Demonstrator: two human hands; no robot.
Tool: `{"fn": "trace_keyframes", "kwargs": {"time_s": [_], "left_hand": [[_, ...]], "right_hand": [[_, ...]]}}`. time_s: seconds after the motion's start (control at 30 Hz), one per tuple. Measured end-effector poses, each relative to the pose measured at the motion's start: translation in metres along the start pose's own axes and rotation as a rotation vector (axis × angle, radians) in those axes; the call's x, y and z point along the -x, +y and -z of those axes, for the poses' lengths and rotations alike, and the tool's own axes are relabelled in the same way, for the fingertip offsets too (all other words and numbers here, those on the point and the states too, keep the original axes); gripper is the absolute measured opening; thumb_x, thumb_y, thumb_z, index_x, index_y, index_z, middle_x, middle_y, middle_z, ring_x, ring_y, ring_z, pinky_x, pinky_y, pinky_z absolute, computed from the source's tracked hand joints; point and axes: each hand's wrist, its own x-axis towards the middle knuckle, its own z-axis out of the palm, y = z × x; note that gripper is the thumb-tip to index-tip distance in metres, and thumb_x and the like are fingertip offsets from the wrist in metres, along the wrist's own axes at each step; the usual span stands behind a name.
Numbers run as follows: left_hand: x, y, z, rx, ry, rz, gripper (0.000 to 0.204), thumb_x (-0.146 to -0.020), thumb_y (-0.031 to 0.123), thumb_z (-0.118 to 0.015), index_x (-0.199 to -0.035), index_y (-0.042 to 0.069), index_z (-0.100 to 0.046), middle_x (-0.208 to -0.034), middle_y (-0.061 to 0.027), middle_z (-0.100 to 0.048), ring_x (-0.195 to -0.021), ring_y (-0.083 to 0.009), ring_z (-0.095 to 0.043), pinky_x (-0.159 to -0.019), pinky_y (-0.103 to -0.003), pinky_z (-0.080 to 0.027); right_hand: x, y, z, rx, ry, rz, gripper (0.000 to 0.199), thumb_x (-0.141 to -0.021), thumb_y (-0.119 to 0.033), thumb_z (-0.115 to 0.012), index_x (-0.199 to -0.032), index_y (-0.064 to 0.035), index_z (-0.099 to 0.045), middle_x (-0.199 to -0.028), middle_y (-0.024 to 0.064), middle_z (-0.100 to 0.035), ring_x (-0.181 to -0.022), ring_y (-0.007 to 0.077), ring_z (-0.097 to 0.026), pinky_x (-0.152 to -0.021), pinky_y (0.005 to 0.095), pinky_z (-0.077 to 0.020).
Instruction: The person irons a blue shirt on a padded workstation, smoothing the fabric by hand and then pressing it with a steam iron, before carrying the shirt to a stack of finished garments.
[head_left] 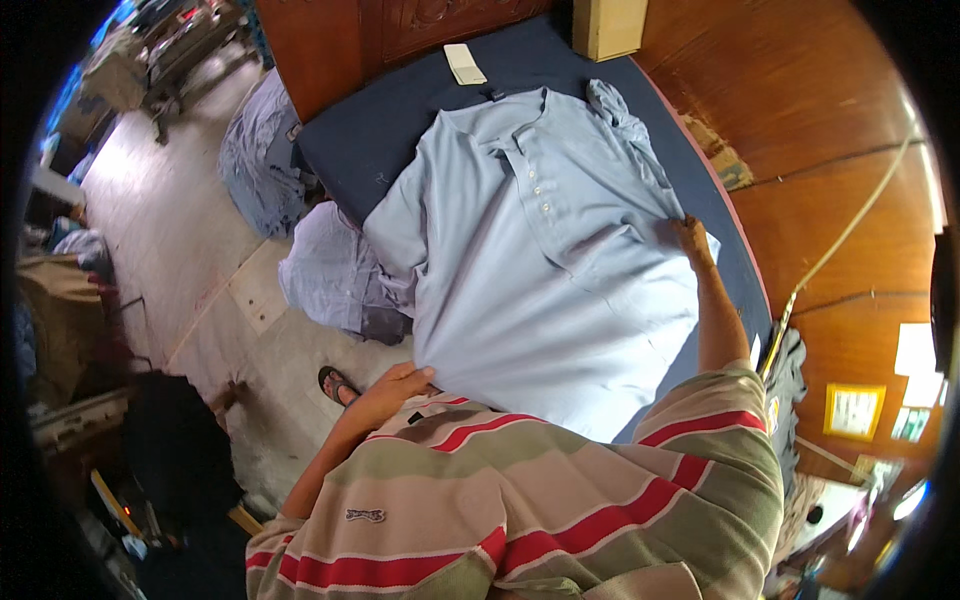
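Shirt (545,270) lay spread on the dark table (350,150) between and ahead of my hands. My right hand (693,242) grasped its side edge, presumably to hold the cloth flat; my left hand (398,392) was near the hem, grip indeterminable. Wall (845,235) right of the grip likely limited reach; a box (608,30) stood farther ahead, and clothes (330,268) lay bunched to the left.
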Motion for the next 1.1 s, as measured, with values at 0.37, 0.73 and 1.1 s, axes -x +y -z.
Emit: {"fn": "trace_keyframes", "kwargs": {"time_s": [0.37,0.73,1.1], "left_hand": [[0.153,0.159,0.349,0.682,0.644,-0.646,0.031,-0.090,0.029,-0.047,-0.107,0.005,-0.053,-0.113,-0.0096,-0.058,-0.110,-0.0228,-0.052,-0.095,-0.037,-0.039],[0.304,0.243,0.468,0.586,1.186,-1.135,0.024,-0.092,0.028,-0.050,-0.101,0.006,-0.053,-0.101,-0.0055,-0.058,-0.097,-0.0187,-0.055,-0.088,-0.032,-0.041],[0.460,0.354,0.548,0.266,1.463,-1.397,0.011,-0.084,0.019,-0.065,-0.089,0.010,-0.060,-0.081,-0.0007,-0.062,-0.079,-0.0117,-0.056,-0.077,-0.029,-0.045]], "right_hand": [[0.345,-0.354,-0.143,-1.405,-0.530,-0.695,0.028,-0.075,-0.018,-0.065,-0.100,-0.0068,-0.059,-0.090,0.0037,-0.063,-0.083,0.0197,-0.060,-0.080,0.0362,-0.0488],[0.162,-0.627,-0.141,-1.531,-0.493,-0.004,0.020,-0.078,-0.012,-0.061,-0.097,-0.0050,-0.058,-0.089,0.0056,-0.062,-0.082,0.0190,-0.059,-0.078,0.0332,-0.0476],[0.039,-0.995,-0.163,-1.636,-0.806,0.553,0.033,-0.080,-0.021,-0.057,-0.107,-0.0017,-0.055,-0.102,0.0100,-0.061,-0.096,0.0237,-0.056,-0.089,0.0349,-0.0427]]}}
